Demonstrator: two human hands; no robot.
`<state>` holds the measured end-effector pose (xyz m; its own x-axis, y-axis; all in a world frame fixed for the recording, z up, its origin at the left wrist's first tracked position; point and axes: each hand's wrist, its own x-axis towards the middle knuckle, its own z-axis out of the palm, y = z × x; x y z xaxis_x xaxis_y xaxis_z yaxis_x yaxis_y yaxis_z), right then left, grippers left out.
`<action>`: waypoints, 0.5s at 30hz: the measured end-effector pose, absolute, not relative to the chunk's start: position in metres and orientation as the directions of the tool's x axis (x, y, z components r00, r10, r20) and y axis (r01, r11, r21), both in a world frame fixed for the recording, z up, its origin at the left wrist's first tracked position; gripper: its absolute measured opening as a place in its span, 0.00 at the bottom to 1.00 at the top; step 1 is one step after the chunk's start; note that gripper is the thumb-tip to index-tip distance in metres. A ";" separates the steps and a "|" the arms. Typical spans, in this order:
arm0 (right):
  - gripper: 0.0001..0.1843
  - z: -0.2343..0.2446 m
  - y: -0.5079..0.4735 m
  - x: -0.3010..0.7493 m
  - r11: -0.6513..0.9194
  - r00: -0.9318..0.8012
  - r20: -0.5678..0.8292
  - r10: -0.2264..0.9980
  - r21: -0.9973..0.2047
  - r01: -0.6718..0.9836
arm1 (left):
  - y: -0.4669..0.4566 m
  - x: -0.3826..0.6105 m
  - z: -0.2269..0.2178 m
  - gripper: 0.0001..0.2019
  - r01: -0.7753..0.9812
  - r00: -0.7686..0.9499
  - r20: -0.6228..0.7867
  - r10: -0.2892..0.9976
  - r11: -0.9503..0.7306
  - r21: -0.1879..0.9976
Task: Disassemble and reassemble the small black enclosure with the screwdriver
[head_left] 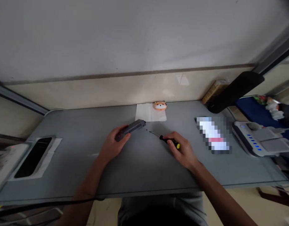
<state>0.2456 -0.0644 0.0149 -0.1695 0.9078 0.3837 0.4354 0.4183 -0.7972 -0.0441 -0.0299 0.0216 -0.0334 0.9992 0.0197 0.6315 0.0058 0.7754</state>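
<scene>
My left hand (114, 143) is closed around a dark grey slotted device (135, 126), tilted with its far end up to the right above the table. I cannot make out what kind of device it is. In my right hand (181, 149) is a screwdriver (170, 141) with a black and yellow handle; its thin shaft points left toward the device, tip apart from it. A tiny dark piece, perhaps a screw (146, 130), shows between the tip and the device. Behind them lies a white paper sheet (144, 112) with an orange animal-faced case (160, 105) on it.
On the left, a dark phone (34, 157) rests on white paper beside a white box (8, 163). To the right are a pixelated bright screen (212, 135), a grey charging unit with blue lights (250, 141), a black cylinder (236, 91) and a book (213, 89). A wall backs the grey table (71, 128).
</scene>
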 end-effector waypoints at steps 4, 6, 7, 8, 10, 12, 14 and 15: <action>0.11 0.014 -0.063 0.245 0.413 -0.181 0.371 0.911 -0.804 0.428 | -0.031 -0.044 0.019 0.29 0.642 -0.047 0.051 0.998 -0.009 0.767; 0.12 0.014 -0.062 0.245 0.399 -0.204 0.343 0.917 -0.808 0.433 | -0.031 -0.043 0.018 0.27 0.659 -0.042 0.084 0.996 -0.035 0.751; 0.12 0.014 -0.062 0.245 0.396 -0.216 0.333 0.918 -0.810 0.434 | -0.031 -0.043 0.017 0.26 0.668 -0.039 0.098 0.994 -0.047 0.743; 0.12 0.014 -0.061 0.244 0.395 -0.222 0.330 0.918 -0.812 0.429 | -0.032 -0.042 0.017 0.26 0.677 -0.036 0.109 0.993 -0.056 0.733; 0.14 0.015 -0.061 0.245 0.399 -0.193 0.350 0.917 -0.822 0.406 | -0.032 -0.041 0.017 0.25 0.694 -0.031 0.126 0.992 -0.070 0.717; 0.16 0.016 -0.062 0.246 0.392 -0.103 0.383 0.918 -0.838 0.379 | -0.033 -0.039 0.017 0.25 0.701 -0.021 0.146 0.989 -0.090 0.707; 0.19 0.018 -0.063 0.249 0.365 0.013 0.393 0.919 -0.864 0.348 | -0.032 -0.037 0.017 0.24 0.693 -0.009 0.162 0.987 -0.110 0.712; 0.21 0.018 -0.063 0.250 0.348 0.072 0.390 0.918 -0.879 0.325 | -0.032 -0.035 0.016 0.23 0.684 -0.008 0.165 0.986 -0.115 0.720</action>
